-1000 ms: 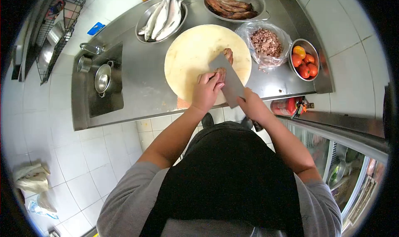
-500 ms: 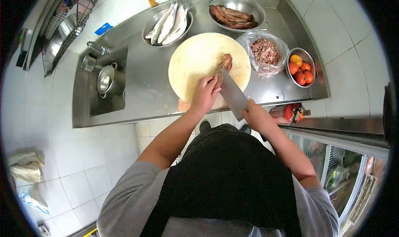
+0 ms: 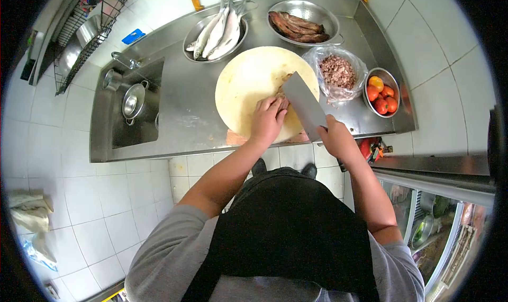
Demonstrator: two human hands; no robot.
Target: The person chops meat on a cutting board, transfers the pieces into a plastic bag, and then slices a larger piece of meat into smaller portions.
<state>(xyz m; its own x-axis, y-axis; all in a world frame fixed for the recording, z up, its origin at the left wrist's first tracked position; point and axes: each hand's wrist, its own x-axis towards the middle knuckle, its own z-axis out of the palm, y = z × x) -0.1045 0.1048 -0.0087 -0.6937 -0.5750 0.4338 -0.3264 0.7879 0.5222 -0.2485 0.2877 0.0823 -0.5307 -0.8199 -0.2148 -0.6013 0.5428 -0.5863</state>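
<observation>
My left hand (image 3: 268,119) is closed on a strip of brown meat (image 3: 284,96), pressing it down on the round, pale cutting board (image 3: 238,85). In my right hand (image 3: 338,138) is a broad-bladed cleaver (image 3: 307,102), gripped by its handle. The blade slants across the meat just right of my left fingertips and hides part of its far end. Small brown bits lie on the board near the blade's tip.
Behind the board stand a bowl of whole fish (image 3: 218,34) and a colander (image 3: 330,24) of brown meat strips. To the right are a plastic bag of chopped meat (image 3: 337,71) and a bowl of tomatoes (image 3: 382,95). A sink (image 3: 138,135) with pots is at left.
The cleaver has moved up and to the right, away from my left fingers, and now covers more of the meat's far end. My left hand stays on the meat. The view has shifted slightly.
</observation>
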